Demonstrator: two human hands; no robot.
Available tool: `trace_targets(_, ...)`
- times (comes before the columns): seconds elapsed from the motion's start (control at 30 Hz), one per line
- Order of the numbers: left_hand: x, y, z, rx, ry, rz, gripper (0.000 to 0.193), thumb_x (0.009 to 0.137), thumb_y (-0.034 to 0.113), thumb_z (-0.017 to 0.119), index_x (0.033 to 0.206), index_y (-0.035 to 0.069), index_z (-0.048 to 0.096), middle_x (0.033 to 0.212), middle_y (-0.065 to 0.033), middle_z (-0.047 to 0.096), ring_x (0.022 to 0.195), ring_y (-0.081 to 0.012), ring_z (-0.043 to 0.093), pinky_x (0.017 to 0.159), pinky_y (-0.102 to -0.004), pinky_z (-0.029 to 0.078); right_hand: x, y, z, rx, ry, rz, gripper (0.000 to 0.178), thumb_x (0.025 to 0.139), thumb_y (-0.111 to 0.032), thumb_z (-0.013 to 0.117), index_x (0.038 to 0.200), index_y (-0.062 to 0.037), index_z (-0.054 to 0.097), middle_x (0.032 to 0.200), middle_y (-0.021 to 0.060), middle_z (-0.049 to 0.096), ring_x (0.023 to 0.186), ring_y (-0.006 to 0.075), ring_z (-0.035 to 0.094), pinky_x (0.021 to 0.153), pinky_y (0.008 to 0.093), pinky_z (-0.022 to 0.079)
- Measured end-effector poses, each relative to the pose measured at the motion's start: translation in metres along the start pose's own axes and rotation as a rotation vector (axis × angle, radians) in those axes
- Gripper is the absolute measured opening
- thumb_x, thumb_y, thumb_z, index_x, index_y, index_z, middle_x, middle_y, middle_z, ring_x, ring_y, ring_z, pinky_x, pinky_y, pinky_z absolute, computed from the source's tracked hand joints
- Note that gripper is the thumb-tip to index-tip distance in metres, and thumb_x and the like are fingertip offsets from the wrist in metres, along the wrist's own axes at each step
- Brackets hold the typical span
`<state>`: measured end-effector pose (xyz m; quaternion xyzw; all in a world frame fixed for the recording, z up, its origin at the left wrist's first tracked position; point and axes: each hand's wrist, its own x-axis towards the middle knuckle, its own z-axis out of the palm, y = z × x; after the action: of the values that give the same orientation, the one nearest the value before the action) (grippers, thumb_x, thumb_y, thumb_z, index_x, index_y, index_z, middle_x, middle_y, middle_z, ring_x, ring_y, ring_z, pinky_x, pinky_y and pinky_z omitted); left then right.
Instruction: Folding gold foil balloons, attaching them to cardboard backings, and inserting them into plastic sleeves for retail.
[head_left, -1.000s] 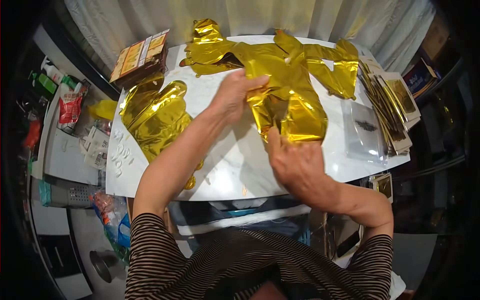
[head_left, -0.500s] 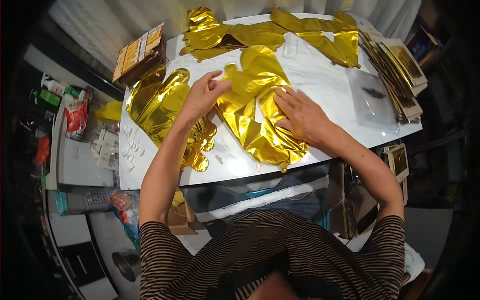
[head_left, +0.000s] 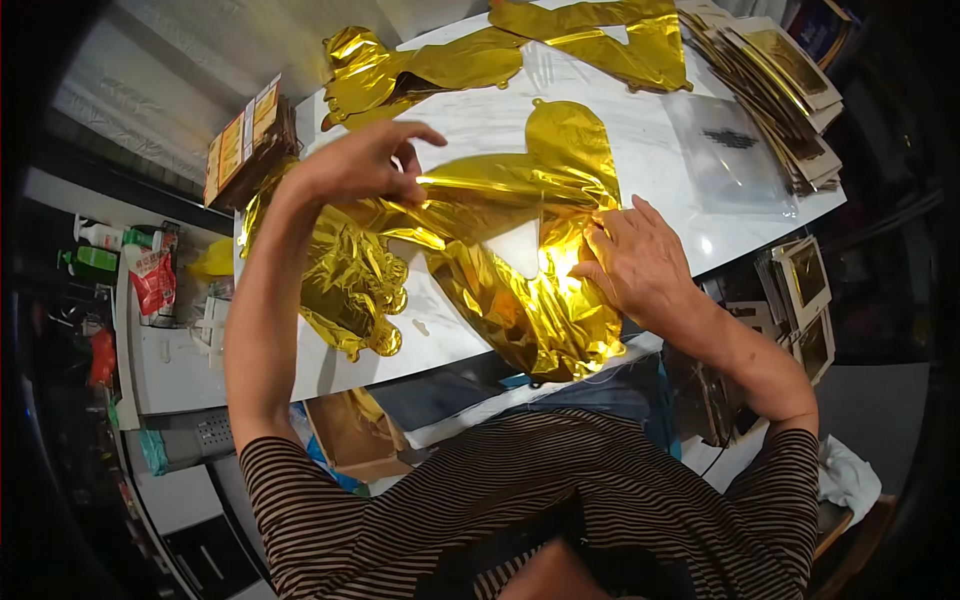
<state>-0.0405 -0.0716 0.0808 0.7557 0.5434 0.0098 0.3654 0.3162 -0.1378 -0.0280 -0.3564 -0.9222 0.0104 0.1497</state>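
Observation:
A flat gold foil balloon [head_left: 575, 150] with a gap in its middle lies crinkled before me, shaped somewhat like a number four. My right hand [head_left: 645, 265] rests on its right side, fingers and thumb apart, pressing the shiny foil. Over its left arm is my left hand [head_left: 365, 165], index finger stretched out and a gap showing between finger and thumb. The lower fingers of that hand are close to the foil; whether they touch it is unclear. A second crumpled gold foil balloon [head_left: 345, 265] lies below my left wrist, partly covered by my forearm.
More flat gold foil balloons [head_left: 460, 65] lie along the far side of the white table [head_left: 650, 165]. A clear plastic bag [head_left: 735, 165] and stacked windowed card packs [head_left: 780, 75] are at right. At left stand a pile of printed boxes [head_left: 245, 140] and a red-and-white pouch [head_left: 152, 275].
The foil balloon has turned, its rounded end shifting right and its other arm spreading left. My left hand has moved left and my right hand slightly right. The view has also tilted.

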Motion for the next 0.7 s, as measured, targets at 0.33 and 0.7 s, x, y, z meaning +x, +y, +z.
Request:
trace_targets(0.33, 0.041, -0.012, 0.052, 1.212, 0.716, 0.087, 0.064, 0.089, 0.018, 0.077, 0.146, 0.003, 0.051, 0.153, -0.0230, 0.049, 0.143, -0.0409, 0.046, 0.121, -0.0541, 0.035, 0.030, 0.015, 0.010, 0.010, 0.137, 0.071, 0.068, 0.090, -0.035, 0.077, 0.143, 0.0015, 0.054, 0.155, 0.0245, 0.044, 0.146, 0.0437, 0.039, 0.123, 0.0507, 0.030)
trace_targets(0.7, -0.020, -0.003, 0.148, 0.501, 0.391, -0.049, 0.084, 0.094, 0.058, 0.068, 0.159, 0.012, 0.040, 0.166, -0.0260, 0.030, 0.150, -0.0565, 0.026, 0.117, -0.0733, 0.026, 0.065, 0.072, 0.005, 0.111, -0.182, -0.086, 0.073, 0.094, -0.046, 0.072, 0.148, -0.0018, 0.052, 0.160, 0.0241, 0.042, 0.150, 0.0447, 0.036, 0.124, 0.0507, 0.031)
